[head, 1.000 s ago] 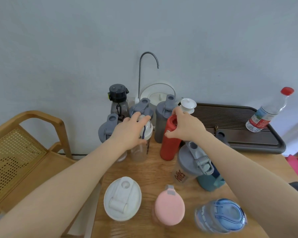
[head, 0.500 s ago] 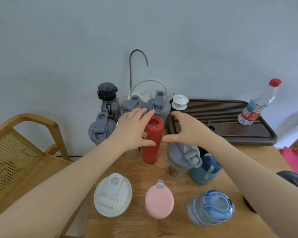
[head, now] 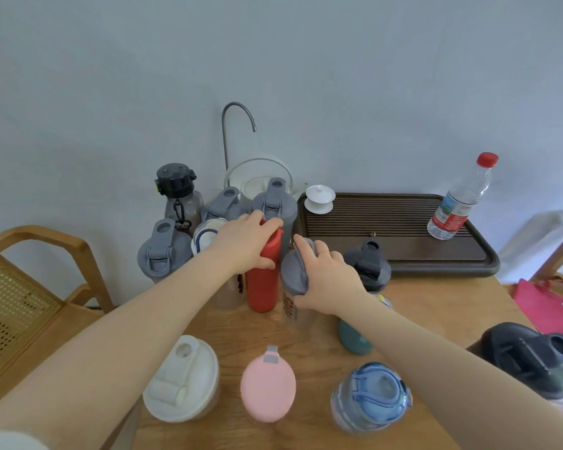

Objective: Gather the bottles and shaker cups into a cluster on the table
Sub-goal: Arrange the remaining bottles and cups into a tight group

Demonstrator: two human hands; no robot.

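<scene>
My left hand [head: 244, 245] grips the top of the red bottle [head: 262, 287], which stands upright mid-table. My right hand [head: 329, 277] is closed over the grey lid of a clear shaker cup [head: 293, 306] just right of it. Behind them stand several grey-lidded shakers [head: 163, 248] and a black-capped bottle [head: 176, 190]. A teal bottle [head: 353, 339] shows under my right forearm, with a dark-lidded shaker [head: 369, 261] beyond it. Along the front stand a white-lidded cup [head: 181, 384], a pink-lidded cup [head: 267, 388] and a blue bottle [head: 371, 396].
A dark slatted tea tray [head: 394, 235] lies at the back right with a red-capped water bottle [head: 459, 203] and a white lidded teacup [head: 320, 198] on it. A white kettle with a curved spout [head: 257, 177] stands behind. A black bottle [head: 530, 355] stands far right, a wooden chair [head: 30, 287] left.
My right hand let go of the red bottle and closed on the grey-lidded shaker cup. My left hand shifted from the clear shaker to the red bottle's top.
</scene>
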